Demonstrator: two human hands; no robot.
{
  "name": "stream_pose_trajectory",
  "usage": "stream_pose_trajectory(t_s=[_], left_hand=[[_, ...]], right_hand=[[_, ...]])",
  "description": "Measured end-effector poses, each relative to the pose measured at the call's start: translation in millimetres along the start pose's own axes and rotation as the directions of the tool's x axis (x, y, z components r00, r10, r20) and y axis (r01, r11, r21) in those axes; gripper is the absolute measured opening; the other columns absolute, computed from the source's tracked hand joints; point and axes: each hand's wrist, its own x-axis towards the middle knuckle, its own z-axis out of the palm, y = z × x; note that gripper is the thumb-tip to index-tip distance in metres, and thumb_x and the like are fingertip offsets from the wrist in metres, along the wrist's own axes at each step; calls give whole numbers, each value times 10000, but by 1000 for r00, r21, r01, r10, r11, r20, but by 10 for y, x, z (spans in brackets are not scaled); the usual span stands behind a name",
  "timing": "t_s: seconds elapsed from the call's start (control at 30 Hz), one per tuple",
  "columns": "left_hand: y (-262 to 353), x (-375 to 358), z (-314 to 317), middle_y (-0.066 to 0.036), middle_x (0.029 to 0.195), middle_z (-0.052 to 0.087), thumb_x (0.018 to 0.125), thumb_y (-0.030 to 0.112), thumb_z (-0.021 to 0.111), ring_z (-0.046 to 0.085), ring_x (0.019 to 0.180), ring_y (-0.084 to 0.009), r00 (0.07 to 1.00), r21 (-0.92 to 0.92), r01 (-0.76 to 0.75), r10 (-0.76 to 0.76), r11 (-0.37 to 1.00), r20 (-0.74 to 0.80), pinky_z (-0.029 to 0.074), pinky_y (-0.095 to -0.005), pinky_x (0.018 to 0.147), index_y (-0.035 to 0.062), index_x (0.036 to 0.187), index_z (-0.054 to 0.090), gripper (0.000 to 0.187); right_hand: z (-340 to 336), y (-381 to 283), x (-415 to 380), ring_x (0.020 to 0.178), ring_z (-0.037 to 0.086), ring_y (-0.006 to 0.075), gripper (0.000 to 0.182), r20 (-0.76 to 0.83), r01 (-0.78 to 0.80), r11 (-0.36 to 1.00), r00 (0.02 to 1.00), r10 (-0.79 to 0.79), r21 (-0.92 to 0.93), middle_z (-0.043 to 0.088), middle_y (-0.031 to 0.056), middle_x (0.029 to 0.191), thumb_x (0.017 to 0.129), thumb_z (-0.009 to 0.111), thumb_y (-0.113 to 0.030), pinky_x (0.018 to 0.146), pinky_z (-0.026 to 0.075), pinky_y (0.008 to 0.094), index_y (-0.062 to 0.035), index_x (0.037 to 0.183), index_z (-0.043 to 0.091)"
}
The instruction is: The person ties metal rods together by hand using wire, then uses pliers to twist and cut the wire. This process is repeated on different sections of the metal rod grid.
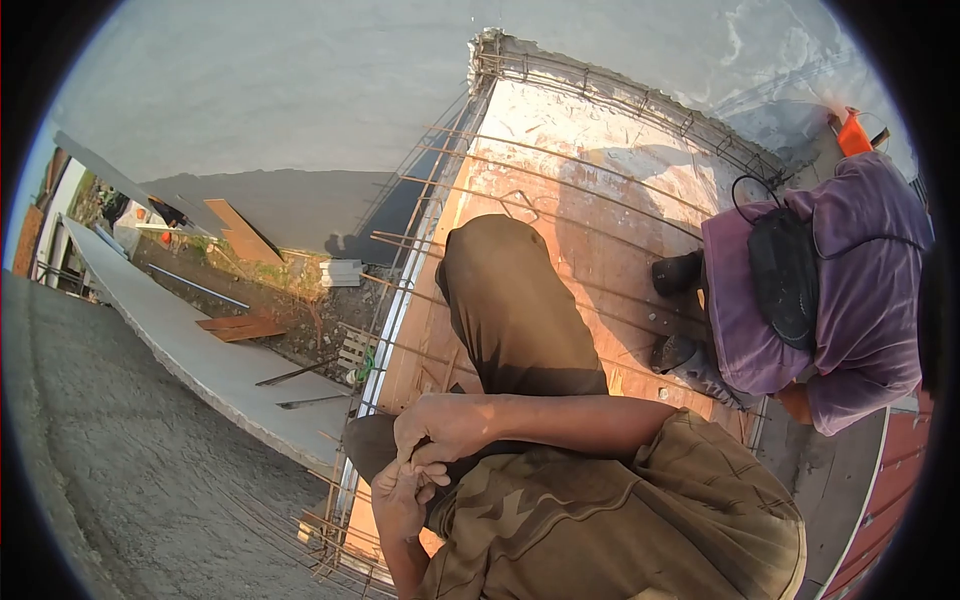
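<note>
I squat in brown trousers and a brown shirt, with both hands brought together over my lower knee. My right hand (438, 425) is closed, its fingertips pinched and pointing down toward the other hand. Touching it from below, my left hand (402, 497) is closed too, with its fingers curled. Whatever lies between the fingertips is too small or too hidden to name. Under and beside me, thin rebar rods (600, 200) run across a reddish plywood panel (540, 130).
Another person in a purple top (870, 270), with a black waist bag (785, 280), bends close by at the right. Rebar ends (380, 237) stick out past the panel edge. Beyond it, a drop shows ground with boards (240, 235). Grey concrete surfaces (270, 120) surround the panel.
</note>
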Motion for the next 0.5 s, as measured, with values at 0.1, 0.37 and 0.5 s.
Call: stream_pose_trajectory(t_s=[0.1,0.37,0.5], left_hand=[[12,12,66,-147,911,727,1013,207,531,649,708,-116,1000,-133,21,-21,991,2,366,-192,521,-39,1091,656,288],[102,-12,264,-70,842,629,977,55,472,534,682,-88,996,317,-41,66,948,-68,417,-211,589,-25,1539,157,649],[77,1,217,-125,800,642,938,-17,415,570,676,-160,993,589,-99,118,802,6,482,-284,650,-14,1553,31,725]], right_hand=[[-10,22,8,815,653,305,150,50,-46,991,997,53,-125,659,125,785,761,684,-86,734,508,396,-10,883,728],[95,32,26,740,682,339,177,170,-125,880,959,224,-458,689,170,741,651,727,-127,649,535,444,-4,778,729],[177,29,-3,700,687,333,111,160,-144,850,953,256,-507,688,163,696,653,728,-123,620,545,444,-26,708,734]])
